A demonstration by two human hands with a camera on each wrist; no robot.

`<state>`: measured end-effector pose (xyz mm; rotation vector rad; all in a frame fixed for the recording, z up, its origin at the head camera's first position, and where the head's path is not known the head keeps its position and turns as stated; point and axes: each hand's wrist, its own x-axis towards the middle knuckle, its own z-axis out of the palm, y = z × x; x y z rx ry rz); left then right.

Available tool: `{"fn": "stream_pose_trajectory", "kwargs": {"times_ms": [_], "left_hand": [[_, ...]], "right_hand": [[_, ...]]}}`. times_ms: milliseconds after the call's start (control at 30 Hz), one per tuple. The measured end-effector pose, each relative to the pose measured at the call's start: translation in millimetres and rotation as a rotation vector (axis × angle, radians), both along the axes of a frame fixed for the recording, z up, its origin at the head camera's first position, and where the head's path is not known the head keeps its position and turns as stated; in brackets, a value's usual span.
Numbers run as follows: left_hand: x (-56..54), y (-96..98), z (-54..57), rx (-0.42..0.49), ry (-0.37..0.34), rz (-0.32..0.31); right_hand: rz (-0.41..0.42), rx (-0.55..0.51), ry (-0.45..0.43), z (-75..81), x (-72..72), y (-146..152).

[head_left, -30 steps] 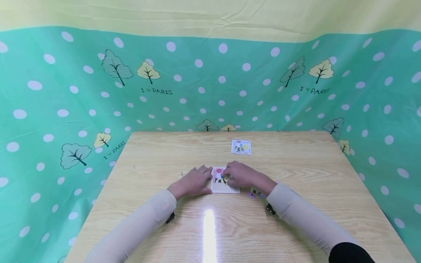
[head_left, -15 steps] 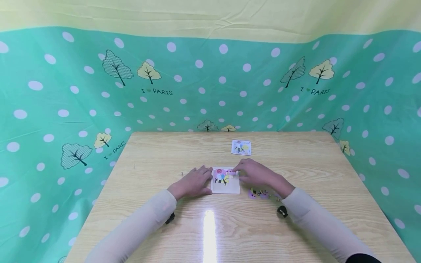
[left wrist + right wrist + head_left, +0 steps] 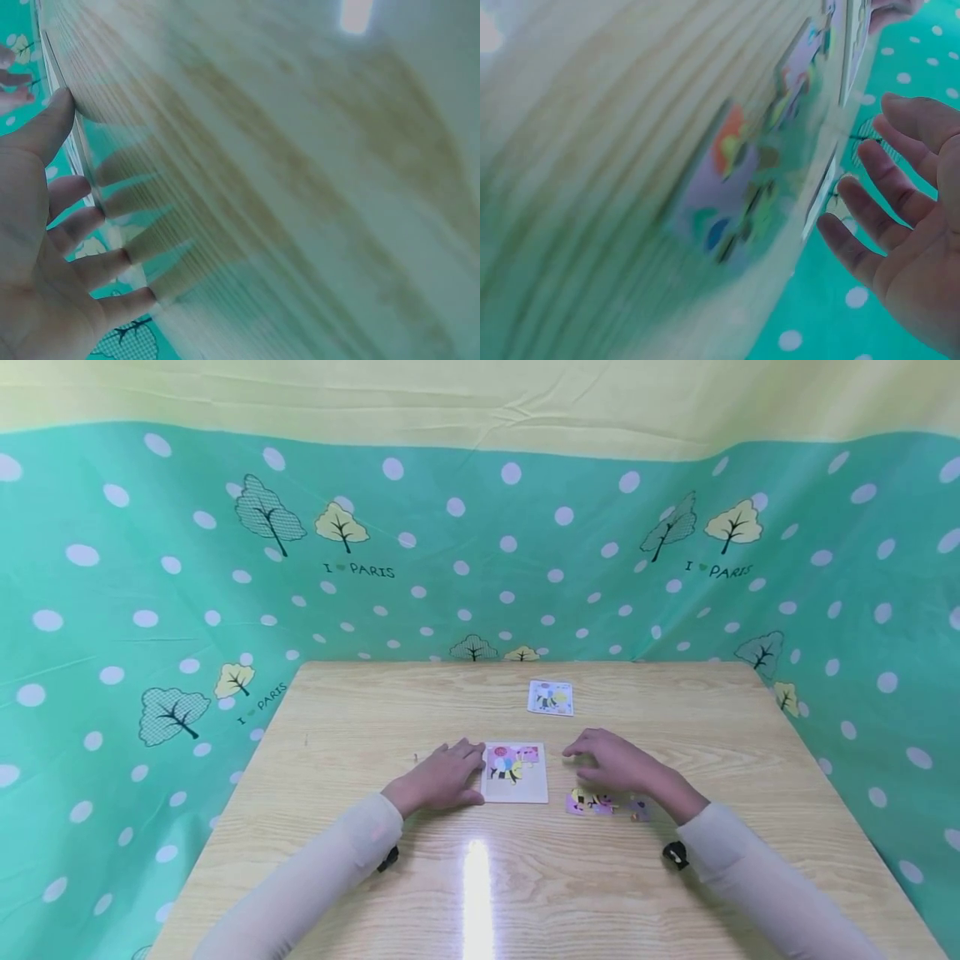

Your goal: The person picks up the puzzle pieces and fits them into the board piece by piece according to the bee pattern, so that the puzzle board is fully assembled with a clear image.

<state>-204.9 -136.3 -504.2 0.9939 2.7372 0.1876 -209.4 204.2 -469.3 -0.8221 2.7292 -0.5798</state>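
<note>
A white square jigsaw puzzle board (image 3: 514, 791) lies flat in the middle of the table, its upper part filled with bee-picture pieces (image 3: 506, 763). My left hand (image 3: 441, 775) rests at the board's left edge with fingers spread; in the left wrist view, thumb and fingertips (image 3: 60, 112) reach the table. Right of the board, my right hand (image 3: 617, 763) hovers with relaxed fingers and nothing between them. Loose puzzle pieces (image 3: 589, 802) in purple and yellow lie just below it, and another piece (image 3: 639, 810) lies farther right, large and blurred in the right wrist view.
A square card (image 3: 551, 697) with the full bee picture lies beyond the board. The wooden table (image 3: 375, 710) ends at a green polka-dot cloth (image 3: 420, 610) behind and at both sides. A bright light reflection (image 3: 477, 893) shows on the near tabletop.
My right hand has lifted off the board and moved right, uncovering a pink piece at the board's upper right and the loose pieces on the table. My left hand stays put.
</note>
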Motion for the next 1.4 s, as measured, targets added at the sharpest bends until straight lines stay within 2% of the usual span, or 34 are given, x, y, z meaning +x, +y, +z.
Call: {"fn": "stream_pose_trajectory", "kwargs": {"times_ms": [333, 700, 1000, 1400], "left_hand": [[1.2, -0.3, -2.1, -0.010, -0.012, 0.006], [0.7, -1.8, -2.1, -0.010, -0.012, 0.012], [0.2, -0.6, 0.3, 0.005, -0.011, 0.000], [0.5, -0.7, 2.0, 0.005, -0.017, 0.002]], "right_hand": [[-0.051, 0.002, 0.013, -8.2, 5.3, 35.2], [0.005, 0.025, 0.027, -14.5, 7.8, 68.2], [0.017, 0.059, 0.052, -19.0, 11.1, 78.2], [-0.014, 0.069, 0.108, -26.2, 12.3, 77.7]]}}
